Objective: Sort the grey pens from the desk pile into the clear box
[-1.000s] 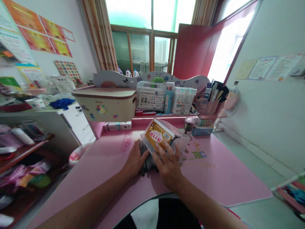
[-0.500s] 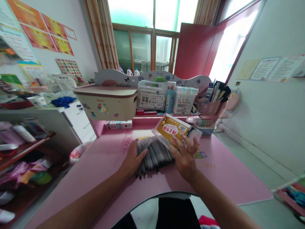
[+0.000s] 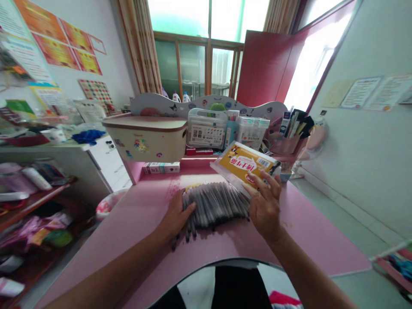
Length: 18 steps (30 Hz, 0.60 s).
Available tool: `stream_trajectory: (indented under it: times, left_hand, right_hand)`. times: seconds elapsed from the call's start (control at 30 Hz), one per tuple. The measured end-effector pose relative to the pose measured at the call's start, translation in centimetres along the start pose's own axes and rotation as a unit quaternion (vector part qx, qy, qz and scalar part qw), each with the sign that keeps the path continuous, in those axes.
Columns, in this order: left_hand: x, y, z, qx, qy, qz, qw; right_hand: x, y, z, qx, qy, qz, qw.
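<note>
A wide row of slim pens (image 3: 215,206), clear with dark tips, lies fanned out on the pink desk (image 3: 309,231). At its left end my left hand (image 3: 177,214) grips the outer pens, thumb across them and fingers partly hidden behind. A few pens there stick out toward me. My right hand (image 3: 267,204) pinches a clear plastic packet with a yellow label (image 3: 244,163) by its lower right part, tilted and raised above the right end of the row. Something yellow (image 3: 193,187) shows behind the pens at the left.
Along the desk's back shelf stand a cream lidded bin (image 3: 146,139), a clear carrying case (image 3: 207,128), a clear marker box (image 3: 252,131) and a pink pen holder (image 3: 283,141). Beneath the shelf lies a small box (image 3: 161,168). The desk's front edge curves inward before me.
My right hand has lifted the packet up and to the right, off the pens. More of the row shows, spread wider. My left hand has shifted slightly left and down.
</note>
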<state>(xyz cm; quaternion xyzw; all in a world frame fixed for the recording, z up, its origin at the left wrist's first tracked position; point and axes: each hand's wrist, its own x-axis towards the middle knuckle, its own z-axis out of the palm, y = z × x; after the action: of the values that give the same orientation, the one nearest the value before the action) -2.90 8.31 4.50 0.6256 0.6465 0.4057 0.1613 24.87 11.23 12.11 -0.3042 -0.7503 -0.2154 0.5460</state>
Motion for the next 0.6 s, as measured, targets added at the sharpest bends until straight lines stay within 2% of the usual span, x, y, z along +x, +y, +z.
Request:
stream_trajectory:
  times: [0.3,0.4,0.5,0.53,0.6]
  left_hand:
    - [0.2,0.2,-0.7,0.001,-0.003,-0.01,1.0]
    - [0.2,0.7,-1.2,0.011,0.017,-0.007,1.0]
    - [-0.3,3.1,-1.8,-0.03,0.044,0.02,0.998]
    - [-0.6,4.4,-2.0,-0.071,0.037,0.025,0.997]
    - [-1.2,7.4,-2.3,-0.21,-0.021,-0.014,0.977]
  right_hand:
    - [1.2,1.2,-1.9,0.029,0.034,0.05,0.998]
    - [2.3,1.1,-3.0,0.057,0.061,0.082,0.993]
    - [4.1,0.0,-4.0,0.118,0.107,0.134,0.978]
    - [4.7,-0.7,-4.1,0.147,0.122,0.161,0.968]
    - [5.8,-2.4,-3.8,0.21,0.138,0.197,0.948]
